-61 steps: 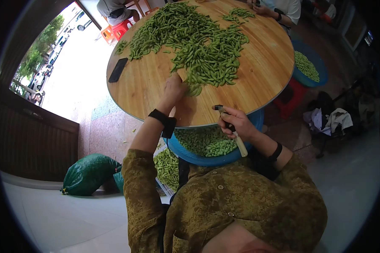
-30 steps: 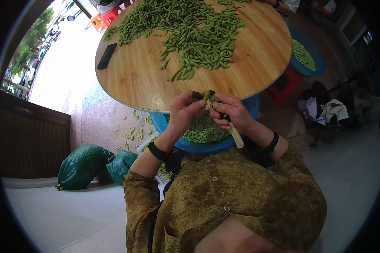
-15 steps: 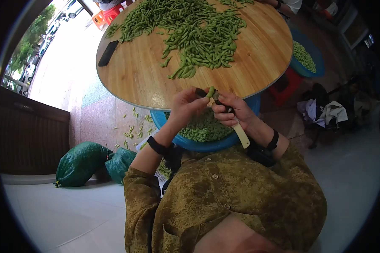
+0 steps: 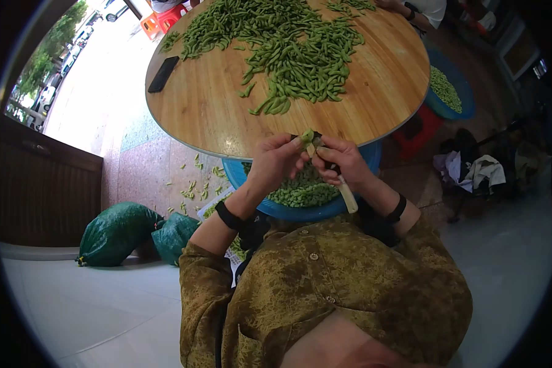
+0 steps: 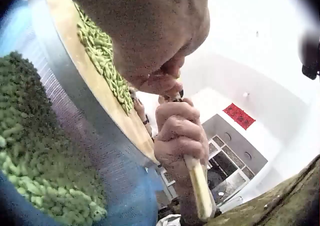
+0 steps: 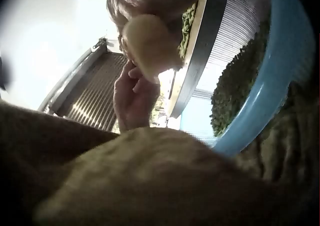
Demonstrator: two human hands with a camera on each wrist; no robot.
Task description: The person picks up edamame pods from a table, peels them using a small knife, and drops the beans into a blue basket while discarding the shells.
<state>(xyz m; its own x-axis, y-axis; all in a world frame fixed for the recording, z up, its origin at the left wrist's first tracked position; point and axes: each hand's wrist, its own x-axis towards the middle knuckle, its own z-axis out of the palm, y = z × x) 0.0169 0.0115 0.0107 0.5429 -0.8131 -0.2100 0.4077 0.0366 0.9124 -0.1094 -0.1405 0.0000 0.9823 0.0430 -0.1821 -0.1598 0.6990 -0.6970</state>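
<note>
Just off the table's near edge, my left hand [image 4: 273, 162] pinches a green soybean pod [image 4: 307, 135] between thumb and fingers. My right hand [image 4: 349, 163] grips a tool with a cream handle [image 4: 349, 197], its upper end against the pod and largely covered by fingers. In the left wrist view the cream handle [image 5: 201, 188] sticks out below the curled fingers. Both hands meet above a blue basin [image 4: 288, 213] that holds shelled green beans [image 4: 303, 193]. Beyond them, a big heap of pods [image 4: 306, 67] lies on the round wooden table [image 4: 208, 116].
A black phone [image 4: 163, 74] lies at the table's left. Green sacks [image 4: 119, 235] and scattered pods [image 4: 190, 190] are on the floor at left. Another basin [image 4: 466, 92] with beans stands on a red stool [image 4: 418, 132] at right. Another person's arm [image 4: 411, 15] reaches in at the far side.
My left hand has come back from the heap with a pod and met the right hand over the basin. Over the last half second the pod has shifted slightly against the tool.
</note>
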